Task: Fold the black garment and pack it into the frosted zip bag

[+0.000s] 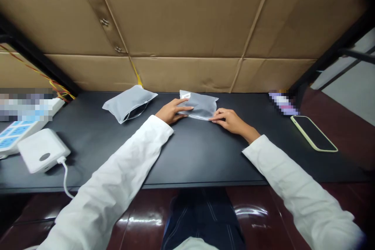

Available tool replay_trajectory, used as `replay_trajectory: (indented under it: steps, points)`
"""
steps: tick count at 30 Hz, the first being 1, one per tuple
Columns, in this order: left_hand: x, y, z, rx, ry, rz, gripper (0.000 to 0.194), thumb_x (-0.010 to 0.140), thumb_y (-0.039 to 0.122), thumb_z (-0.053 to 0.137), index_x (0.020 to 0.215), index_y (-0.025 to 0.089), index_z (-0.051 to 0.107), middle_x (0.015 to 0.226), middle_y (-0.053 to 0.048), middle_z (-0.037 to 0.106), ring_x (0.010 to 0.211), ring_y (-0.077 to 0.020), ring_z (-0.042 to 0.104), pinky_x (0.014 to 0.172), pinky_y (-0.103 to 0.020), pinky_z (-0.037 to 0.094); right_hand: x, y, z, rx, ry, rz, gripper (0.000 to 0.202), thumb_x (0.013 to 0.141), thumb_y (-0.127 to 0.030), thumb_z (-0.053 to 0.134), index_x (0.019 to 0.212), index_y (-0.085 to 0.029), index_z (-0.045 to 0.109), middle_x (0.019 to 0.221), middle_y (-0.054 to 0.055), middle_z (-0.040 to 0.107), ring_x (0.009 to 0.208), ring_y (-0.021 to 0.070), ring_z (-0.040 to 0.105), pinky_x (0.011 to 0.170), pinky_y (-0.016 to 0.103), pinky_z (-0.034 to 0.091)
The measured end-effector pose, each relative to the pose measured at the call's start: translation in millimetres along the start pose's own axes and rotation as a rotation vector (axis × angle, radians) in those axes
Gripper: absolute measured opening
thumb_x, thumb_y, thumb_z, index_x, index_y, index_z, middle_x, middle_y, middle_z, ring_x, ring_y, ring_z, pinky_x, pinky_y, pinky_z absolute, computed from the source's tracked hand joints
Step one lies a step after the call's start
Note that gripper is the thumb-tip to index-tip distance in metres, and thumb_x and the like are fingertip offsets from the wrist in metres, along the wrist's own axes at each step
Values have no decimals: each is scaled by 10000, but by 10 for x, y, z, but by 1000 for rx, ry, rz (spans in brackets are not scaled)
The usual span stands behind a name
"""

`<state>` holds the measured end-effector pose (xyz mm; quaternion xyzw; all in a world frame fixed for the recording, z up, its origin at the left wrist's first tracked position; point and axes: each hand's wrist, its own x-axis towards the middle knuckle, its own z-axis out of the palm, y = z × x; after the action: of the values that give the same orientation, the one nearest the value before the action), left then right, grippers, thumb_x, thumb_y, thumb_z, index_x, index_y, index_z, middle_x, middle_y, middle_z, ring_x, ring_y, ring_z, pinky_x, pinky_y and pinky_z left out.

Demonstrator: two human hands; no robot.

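Observation:
A frosted plastic zip bag point(202, 105) with a small white label point(185, 95) at its upper left lies on the black table in front of me. My left hand point(172, 111) grips its left end, fingers stretched over the top and thumb at the near edge. At the near right corner, my right hand point(228, 119) pinches the bag between thumb and fingers. A second frosted zip bag point(125, 101) rests to the left, its mouth gaping toward the near right. Neither hand touches that one.
A white charger block point(43, 150) with a cable and a white power strip point(11, 136) sit at the left. On the right lies a phone point(315, 133) beside a blurred purple item point(283, 103). Brown cardboard point(187, 19) walls the back of the black table point(193, 156).

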<state>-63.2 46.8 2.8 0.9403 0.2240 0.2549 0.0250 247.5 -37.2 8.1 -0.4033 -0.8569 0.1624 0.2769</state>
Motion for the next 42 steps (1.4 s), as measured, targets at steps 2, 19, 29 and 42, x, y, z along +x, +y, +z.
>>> replay_trajectory:
  steps: [2, 19, 29, 42]
  points:
    - [2, 17, -5, 11, 13, 20, 298, 942, 333, 567, 1223, 306, 664, 1438, -75, 507, 1172, -244, 573, 996, -450, 500, -24, 44, 8, -35, 7, -16, 250, 938, -265, 564, 1119, -297, 732, 946, 54, 643, 866, 176, 602, 808, 320, 484]
    - [-15, 161, -9, -46, 231, -17, 196, 902, 317, 615, 769, 184, 673, 1125, -92, 684, 1062, -229, 589, 907, -420, 507, -81, 167, 27, -127, 86, -52, 291, 973, -335, 502, 1180, -303, 704, 903, 49, 566, 782, 153, 543, 730, 287, 462]
    - [-84, 186, -58, -66, 121, 5, 262, 918, 364, 573, 753, 219, 716, 1033, -84, 675, 960, -218, 582, 831, -387, 497, -83, 202, 4, -200, 57, -135, 322, 969, -223, 464, 1122, -324, 730, 885, 49, 553, 777, 154, 526, 718, 290, 463]
    - [-212, 74, -76, -22, 62, -43, 255, 952, 327, 512, 933, 230, 748, 1094, -77, 650, 936, -194, 587, 779, -336, 515, -141, -9, -69, -474, -32, -230, 403, 872, -143, 504, 1218, -262, 673, 1061, 95, 606, 911, 221, 545, 783, 364, 475]
